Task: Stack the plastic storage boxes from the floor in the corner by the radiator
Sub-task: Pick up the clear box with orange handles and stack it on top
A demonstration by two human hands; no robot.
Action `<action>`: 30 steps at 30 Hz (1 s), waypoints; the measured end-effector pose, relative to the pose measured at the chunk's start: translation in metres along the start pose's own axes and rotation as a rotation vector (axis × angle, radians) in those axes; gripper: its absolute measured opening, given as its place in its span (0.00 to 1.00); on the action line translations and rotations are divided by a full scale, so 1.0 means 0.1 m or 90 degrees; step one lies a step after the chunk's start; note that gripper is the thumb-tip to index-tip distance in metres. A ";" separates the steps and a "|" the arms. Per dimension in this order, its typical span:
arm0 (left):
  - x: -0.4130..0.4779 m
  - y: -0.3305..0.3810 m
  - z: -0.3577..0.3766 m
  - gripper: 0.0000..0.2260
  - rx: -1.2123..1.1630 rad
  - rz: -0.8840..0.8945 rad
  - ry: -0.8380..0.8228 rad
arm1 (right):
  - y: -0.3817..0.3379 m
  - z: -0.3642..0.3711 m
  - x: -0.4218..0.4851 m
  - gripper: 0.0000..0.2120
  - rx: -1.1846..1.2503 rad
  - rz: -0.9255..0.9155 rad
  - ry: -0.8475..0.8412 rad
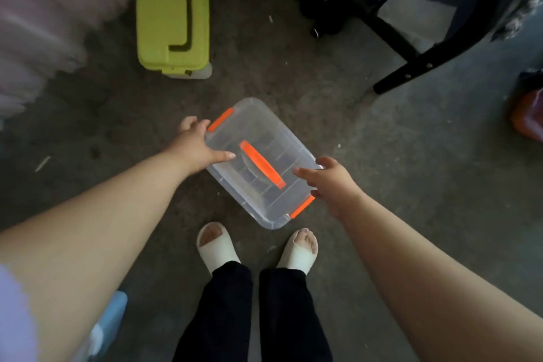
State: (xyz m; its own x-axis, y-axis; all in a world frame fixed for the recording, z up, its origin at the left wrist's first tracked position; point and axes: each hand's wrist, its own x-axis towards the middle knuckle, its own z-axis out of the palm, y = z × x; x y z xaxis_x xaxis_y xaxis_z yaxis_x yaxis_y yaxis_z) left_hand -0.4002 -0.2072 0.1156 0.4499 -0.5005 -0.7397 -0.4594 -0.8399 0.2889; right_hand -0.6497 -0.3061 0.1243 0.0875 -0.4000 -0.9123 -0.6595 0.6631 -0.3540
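Standing on the concrete floor (pixel 352 132): a person in dark trousers (pixel 255 317) and pale open-toed slippers (pixel 217 247), both bare arms reaching down
Far left: a blurred pale ribbed shape (pixel 35 23), perhaps the radiator, though I cannot say for sure
Green box (pixel 172 22): lime lid with a dark handle, sitting on the floor beside that pale shape, well apart from the clear one
Left hand (pixel 195 145): fingers spread fairly wide, thumb laid on the lid, the other fingers curling round the box's left end just beside an orange clip (pixel 221 119); whether it grips firmly I cannot tell
Clear box (pixel 261 163): transparent, lid on, orange handle (pixel 262 164) lying flat across the top, set at a slant just in front of the feet; lifted or resting on the floor, I cannot tell
Right hand (pixel 333 185): open, fingers loosely splayed, fingertips touching the right end of the lid near the second orange clip (pixel 302 207)
Upper right: black metal frame legs (pixel 411 67) on the floor
Right edge: something orange (pixel 527 114), cut off and blurred
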 end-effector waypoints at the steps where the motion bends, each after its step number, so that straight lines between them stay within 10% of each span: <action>1: 0.14 -0.04 0.10 0.46 0.014 0.000 -0.003 | 0.12 0.04 0.15 0.42 0.026 0.019 -0.003; 11: 1.09 -0.28 0.66 0.53 0.095 0.000 0.007 | 0.88 0.27 1.01 0.32 0.137 0.111 0.078; 20: 1.55 -0.34 0.98 0.60 0.058 -0.039 0.002 | 1.11 0.49 1.35 0.50 0.065 0.213 0.275; 30: 1.52 -0.41 0.99 0.62 0.008 -0.087 0.004 | 1.14 0.54 1.35 0.42 0.277 0.195 0.208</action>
State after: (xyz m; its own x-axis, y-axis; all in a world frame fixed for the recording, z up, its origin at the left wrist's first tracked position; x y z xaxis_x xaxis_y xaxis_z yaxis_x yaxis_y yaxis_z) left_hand -0.3887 -0.2283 -0.0686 0.5143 -0.3823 -0.7677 -0.4029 -0.8979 0.1773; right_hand -0.6728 -0.2505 -0.0507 -0.3362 -0.2777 -0.8999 -0.2481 0.9479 -0.1999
